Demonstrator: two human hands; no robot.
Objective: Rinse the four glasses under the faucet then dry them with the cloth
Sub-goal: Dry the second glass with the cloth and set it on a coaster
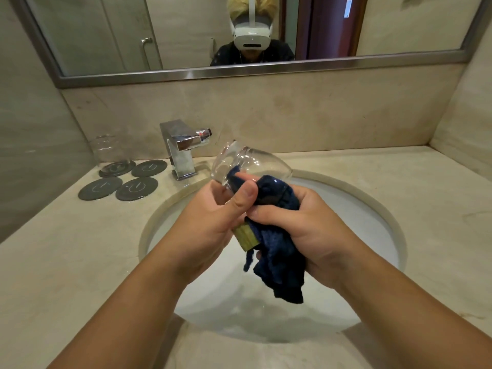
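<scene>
Over the sink basin (pixel 367 209), my left hand (pixel 210 219) grips a clear glass (pixel 250 162) that is tilted, its far end pointing toward the faucet (pixel 183 145). The glass's outline looks doubled, so I cannot tell whether it is one glass or two. My right hand (pixel 308 225) clutches a dark blue cloth (pixel 279 251). One end of the cloth is pushed against the glass under my left thumb, and the rest hangs down. A small yellow-green piece (pixel 245 237) shows between my hands. No water is running from the faucet. Another clear glass (pixel 106 149) stands on a coaster at the back left.
Three more dark round coasters (pixel 137 189) lie bare on the marble counter, left of the faucet. A steel-framed mirror (pixel 186 75) hangs above the backsplash. Walls close in the counter on the left and right.
</scene>
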